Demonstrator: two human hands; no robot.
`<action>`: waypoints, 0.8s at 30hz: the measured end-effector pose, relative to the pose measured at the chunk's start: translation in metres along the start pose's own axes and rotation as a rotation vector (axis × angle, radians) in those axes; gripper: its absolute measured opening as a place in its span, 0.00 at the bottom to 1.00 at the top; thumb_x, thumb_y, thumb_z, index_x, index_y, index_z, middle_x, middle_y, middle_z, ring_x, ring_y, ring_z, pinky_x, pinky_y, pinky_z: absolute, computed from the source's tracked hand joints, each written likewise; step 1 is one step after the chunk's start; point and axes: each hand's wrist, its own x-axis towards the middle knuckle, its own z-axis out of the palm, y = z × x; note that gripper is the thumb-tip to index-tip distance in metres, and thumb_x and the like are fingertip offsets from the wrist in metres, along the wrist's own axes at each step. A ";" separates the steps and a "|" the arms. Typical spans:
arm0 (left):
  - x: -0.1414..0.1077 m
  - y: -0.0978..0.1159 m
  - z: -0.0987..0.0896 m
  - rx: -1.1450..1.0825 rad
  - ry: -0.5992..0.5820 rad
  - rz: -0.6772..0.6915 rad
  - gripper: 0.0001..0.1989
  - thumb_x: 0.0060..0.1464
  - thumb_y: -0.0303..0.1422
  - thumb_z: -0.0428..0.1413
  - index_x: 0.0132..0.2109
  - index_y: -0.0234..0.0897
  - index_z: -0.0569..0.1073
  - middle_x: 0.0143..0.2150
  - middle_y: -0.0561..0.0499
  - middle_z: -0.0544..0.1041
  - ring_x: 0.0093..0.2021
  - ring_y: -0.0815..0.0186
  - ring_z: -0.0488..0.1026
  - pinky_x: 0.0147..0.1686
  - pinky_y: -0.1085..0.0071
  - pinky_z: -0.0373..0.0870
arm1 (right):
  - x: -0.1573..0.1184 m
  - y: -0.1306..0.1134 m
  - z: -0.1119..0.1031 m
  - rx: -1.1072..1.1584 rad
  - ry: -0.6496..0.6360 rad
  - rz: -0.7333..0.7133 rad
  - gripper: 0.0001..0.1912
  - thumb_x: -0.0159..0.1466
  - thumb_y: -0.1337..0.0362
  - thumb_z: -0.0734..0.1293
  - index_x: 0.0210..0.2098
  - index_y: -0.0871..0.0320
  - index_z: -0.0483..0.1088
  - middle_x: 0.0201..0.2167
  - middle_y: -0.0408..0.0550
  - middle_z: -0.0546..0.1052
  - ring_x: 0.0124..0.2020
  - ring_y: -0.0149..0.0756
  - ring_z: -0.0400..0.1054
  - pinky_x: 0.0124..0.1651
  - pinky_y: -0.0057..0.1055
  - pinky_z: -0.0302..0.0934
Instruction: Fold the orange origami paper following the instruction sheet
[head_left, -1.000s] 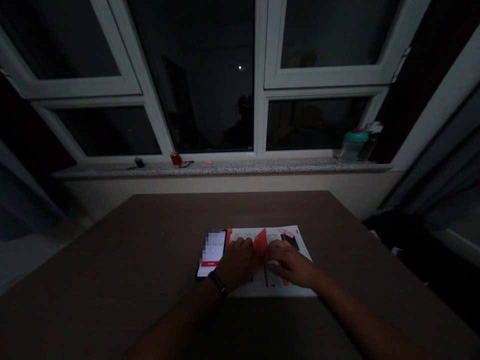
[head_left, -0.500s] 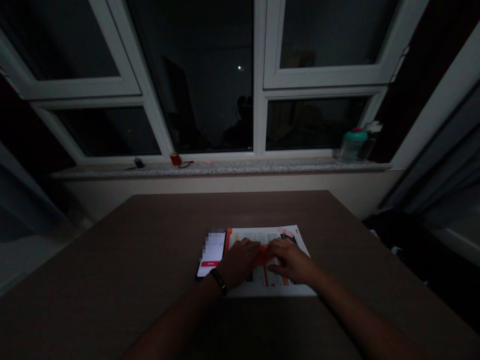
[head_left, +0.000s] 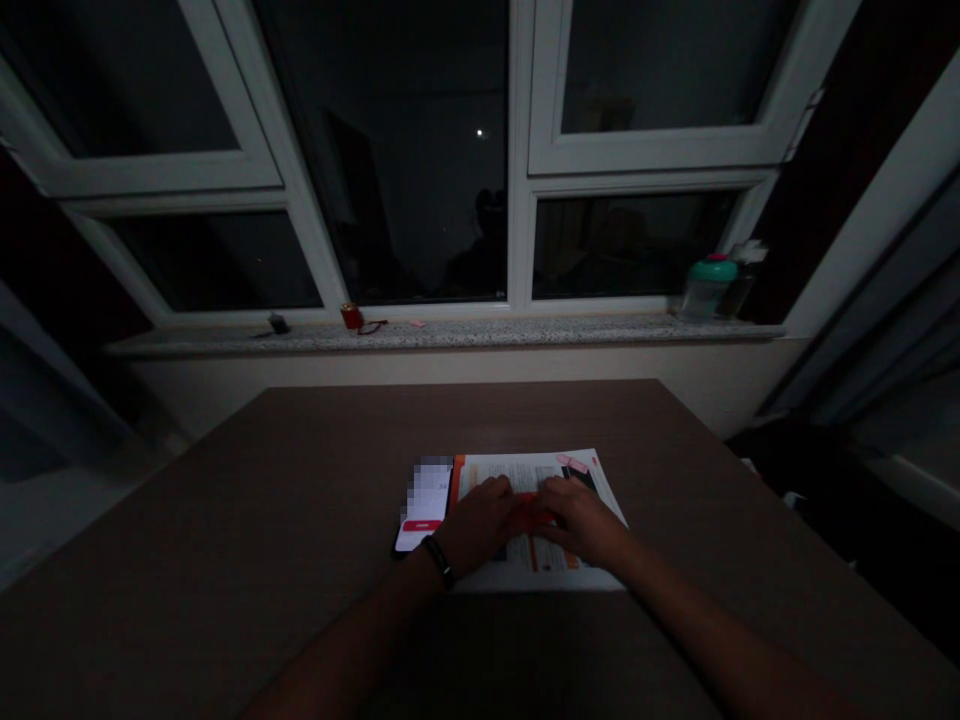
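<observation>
A small red piece (head_left: 527, 513), which looks like folded paper, lies between my hands over the printed booklet (head_left: 517, 580). My left hand (head_left: 478, 522) grips its left side with bent fingers, and a dark band circles that wrist. On the other side, the fingers and thumb of my right hand (head_left: 585, 520) close on the red paper's right edge. The fingertips partly cover it, so its exact shape is hidden. Just beyond my right hand, a flat pink item (head_left: 573, 464) rests at the top of the booklet. A lit phone (head_left: 429, 495) lies against the booklet's left edge.
The brown table (head_left: 262, 520) reaches toward a granite windowsill (head_left: 480, 334). On the sill stand a bottle with a green lid (head_left: 707, 288), a small red jar (head_left: 350, 316) and a small dark object (head_left: 278, 323). The room is dim.
My right thumb has come in against the red paper, and the right fingers have closed on it. More of the red paper shows between the hands. The left hand shifted slightly.
</observation>
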 end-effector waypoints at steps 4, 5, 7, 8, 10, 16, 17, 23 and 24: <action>0.001 -0.002 0.005 0.043 -0.002 -0.003 0.11 0.69 0.34 0.48 0.47 0.35 0.72 0.42 0.48 0.69 0.42 0.63 0.67 0.41 0.68 0.62 | 0.002 0.001 0.002 -0.009 -0.008 -0.020 0.07 0.68 0.63 0.65 0.39 0.54 0.76 0.35 0.47 0.73 0.40 0.38 0.67 0.43 0.33 0.56; 0.001 -0.002 0.006 0.038 -0.006 -0.004 0.10 0.69 0.33 0.47 0.47 0.35 0.72 0.42 0.49 0.69 0.42 0.63 0.67 0.41 0.68 0.62 | 0.003 0.000 0.002 -0.007 -0.004 -0.015 0.08 0.69 0.63 0.64 0.39 0.55 0.76 0.35 0.48 0.73 0.40 0.38 0.67 0.43 0.33 0.56; 0.001 -0.001 0.006 0.014 -0.016 -0.024 0.10 0.69 0.31 0.47 0.48 0.36 0.72 0.42 0.49 0.69 0.41 0.63 0.67 0.40 0.69 0.63 | 0.003 -0.002 0.002 0.006 0.013 0.007 0.10 0.69 0.63 0.63 0.37 0.57 0.75 0.35 0.49 0.73 0.39 0.38 0.67 0.42 0.33 0.57; 0.001 -0.001 0.005 -0.002 -0.020 -0.040 0.10 0.69 0.31 0.46 0.49 0.36 0.72 0.42 0.49 0.69 0.42 0.63 0.67 0.40 0.69 0.63 | 0.004 -0.002 0.002 0.014 0.023 0.016 0.10 0.69 0.63 0.63 0.36 0.58 0.75 0.35 0.49 0.73 0.39 0.38 0.67 0.42 0.33 0.57; 0.001 0.000 0.003 -0.036 -0.026 -0.077 0.11 0.68 0.30 0.46 0.50 0.37 0.72 0.42 0.49 0.70 0.42 0.63 0.68 0.41 0.69 0.63 | 0.004 -0.003 0.003 0.034 0.038 0.020 0.09 0.69 0.64 0.63 0.37 0.58 0.74 0.35 0.49 0.72 0.39 0.38 0.66 0.42 0.33 0.57; 0.003 -0.001 0.000 -0.110 0.002 -0.160 0.12 0.67 0.33 0.48 0.50 0.40 0.75 0.39 0.50 0.72 0.41 0.63 0.70 0.39 0.70 0.63 | 0.005 0.002 0.009 0.152 0.087 0.060 0.03 0.64 0.67 0.67 0.34 0.57 0.73 0.31 0.45 0.70 0.36 0.36 0.66 0.39 0.30 0.57; 0.003 -0.002 0.001 -0.125 0.013 -0.178 0.12 0.67 0.34 0.49 0.49 0.40 0.76 0.38 0.50 0.73 0.41 0.63 0.71 0.39 0.70 0.63 | 0.006 0.003 0.010 0.177 0.099 0.082 0.03 0.64 0.67 0.67 0.33 0.58 0.73 0.30 0.44 0.71 0.36 0.35 0.66 0.38 0.29 0.57; 0.004 -0.005 0.006 -0.212 0.062 -0.245 0.11 0.64 0.35 0.52 0.48 0.41 0.78 0.38 0.50 0.76 0.39 0.63 0.73 0.39 0.70 0.63 | 0.010 0.007 0.015 0.274 0.119 0.184 0.02 0.60 0.69 0.70 0.31 0.58 0.73 0.28 0.42 0.71 0.32 0.34 0.66 0.35 0.28 0.56; 0.003 -0.005 0.006 -0.215 0.068 -0.251 0.11 0.63 0.35 0.53 0.48 0.41 0.78 0.38 0.50 0.76 0.40 0.63 0.73 0.39 0.69 0.63 | 0.010 0.008 0.016 0.289 0.115 0.204 0.02 0.60 0.69 0.70 0.31 0.58 0.73 0.27 0.42 0.71 0.31 0.33 0.66 0.34 0.28 0.56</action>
